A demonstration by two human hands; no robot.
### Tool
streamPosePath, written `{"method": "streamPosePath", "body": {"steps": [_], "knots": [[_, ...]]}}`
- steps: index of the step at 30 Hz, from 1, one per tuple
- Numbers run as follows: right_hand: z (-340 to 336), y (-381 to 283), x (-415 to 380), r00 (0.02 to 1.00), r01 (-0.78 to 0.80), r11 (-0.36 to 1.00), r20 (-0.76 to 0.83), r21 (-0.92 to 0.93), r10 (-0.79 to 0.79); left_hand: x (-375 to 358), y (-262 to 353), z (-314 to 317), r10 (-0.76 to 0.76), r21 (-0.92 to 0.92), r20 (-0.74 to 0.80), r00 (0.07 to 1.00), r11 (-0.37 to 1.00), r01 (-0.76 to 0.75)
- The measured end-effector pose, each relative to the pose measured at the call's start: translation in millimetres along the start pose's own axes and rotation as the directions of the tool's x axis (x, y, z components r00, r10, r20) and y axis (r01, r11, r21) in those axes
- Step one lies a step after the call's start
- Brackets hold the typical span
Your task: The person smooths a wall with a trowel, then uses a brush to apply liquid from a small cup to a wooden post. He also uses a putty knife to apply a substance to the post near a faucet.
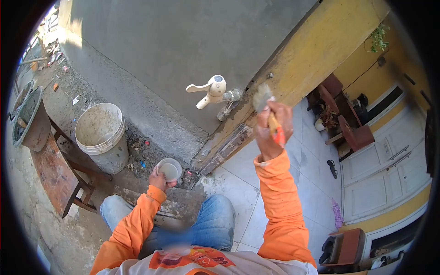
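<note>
My right hand is closed around the handle of a paintbrush. Its bristles meet or lie very close to the yellow wall edge, just right of the tap. In my left hand is a small round bowl, gripped by its rim low over the ground. What the bowl holds looks pale and greyish; I cannot make it out clearly. A cream tap with a lever handle sticks out from the grey plastered wall, left of the brush.
To the left stand a dirty white bucket and a wooden bench bearing a dark bucket. Rubble lies along the wall's foot. On the right, a tiled floor leads to red chairs and white doors.
</note>
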State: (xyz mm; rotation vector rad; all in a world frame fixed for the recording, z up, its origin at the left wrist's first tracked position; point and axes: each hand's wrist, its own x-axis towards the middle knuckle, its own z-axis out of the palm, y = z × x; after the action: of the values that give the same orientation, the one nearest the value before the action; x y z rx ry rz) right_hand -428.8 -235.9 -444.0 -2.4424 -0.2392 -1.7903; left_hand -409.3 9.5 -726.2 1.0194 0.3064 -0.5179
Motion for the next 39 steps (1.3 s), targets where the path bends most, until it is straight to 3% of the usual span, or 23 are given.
{"method": "streamPosePath", "body": {"steps": [2,4,6,8,11,13,15,16,18,19,21,23,24,27,29,31,33,36,37,39], "knots": [[-10,-4,43,0.997,-0.001,1.000,-0.077,0.010,0.002,0,1,13,0.008,-0.037,-0.012,1.000,0.999,-0.009],[-8,1,68,0.972,0.096,0.988,-0.202,-0.119,-0.119,-1,2,19,0.009,-0.028,-0.002,1.000,1.000,-0.009],[6,-6,44,0.983,0.041,0.996,-0.177,-0.083,-0.056,1,4,24,0.017,-0.022,0.018,1.000,1.000,-0.016],[21,-2,-4,0.999,0.016,0.992,0.039,-0.129,-0.011,-5,4,22,-0.010,-0.019,0.011,1.000,1.000,0.011],[15,-2,-4,0.994,-0.012,0.999,0.104,-0.051,0.017,-9,9,18,-0.031,-0.040,0.026,0.999,0.999,0.032],[2,-7,41,0.994,0.108,0.991,-0.021,-0.079,-0.110,-11,12,17,-0.014,-0.056,0.033,0.999,0.998,0.016],[-1,9,76,0.992,-0.094,0.996,-0.085,-0.012,0.093,-13,14,16,0.007,-0.068,0.039,0.999,0.998,-0.005],[-1,9,81,0.992,-0.091,0.996,-0.088,-0.008,0.090,-15,14,16,0.002,-0.069,0.045,0.999,0.998,0.001],[3,8,86,0.947,0.060,0.982,-0.300,-0.179,-0.113,-15,17,13,-0.001,-0.071,0.045,0.999,0.997,0.004],[8,12,73,0.938,0.080,0.970,-0.312,-0.229,-0.151,-17,17,10,-0.010,-0.064,0.062,0.998,0.998,0.014],[18,-2,41,0.950,0.023,0.992,-0.305,-0.124,-0.061,-14,16,6,-0.017,-0.057,0.075,0.997,0.998,0.022],[30,-4,-6,0.991,-0.046,0.985,-0.133,-0.168,0.023,-13,13,1,0.012,-0.034,0.038,0.999,0.999,-0.011],[31,-3,-23,0.990,-0.050,0.984,-0.140,-0.173,0.026,-13,15,0,0.015,-0.027,0.042,0.999,1.000,-0.014],[21,-7,-28,0.995,-0.097,0.993,0.029,-0.063,0.099,-15,16,-2,0.002,-0.033,0.027,1.000,0.999,-0.001],[10,-3,11,0.997,-0.028,0.997,-0.077,-0.073,0.022,-14,16,-3,-0.007,-0.028,0.050,0.999,1.000,0.009],[-2,2,63,0.984,-0.069,0.997,-0.168,-0.041,0.061,-13,10,-6,-0.008,-0.030,0.053,0.999,0.999,0.010],[-7,12,99,0.924,0.153,0.956,-0.306,-0.252,-0.228,-11,10,-5,0.003,-0.030,0.061,0.998,1.000,-0.001],[2,9,77,0.919,0.125,0.975,-0.350,-0.183,-0.183,-13,10,0,-0.005,-0.054,0.024,1.000,0.999,0.006],[10,12,48,0.969,0.054,0.996,-0.238,-0.067,-0.068,-15,11,1,0.000,-0.059,0.035,0.999,0.998,0.002],[27,9,-10,0.988,-0.021,0.999,-0.155,-0.026,0.017,-18,12,-3,0.006,-0.046,0.049,0.999,0.999,-0.003]]}}
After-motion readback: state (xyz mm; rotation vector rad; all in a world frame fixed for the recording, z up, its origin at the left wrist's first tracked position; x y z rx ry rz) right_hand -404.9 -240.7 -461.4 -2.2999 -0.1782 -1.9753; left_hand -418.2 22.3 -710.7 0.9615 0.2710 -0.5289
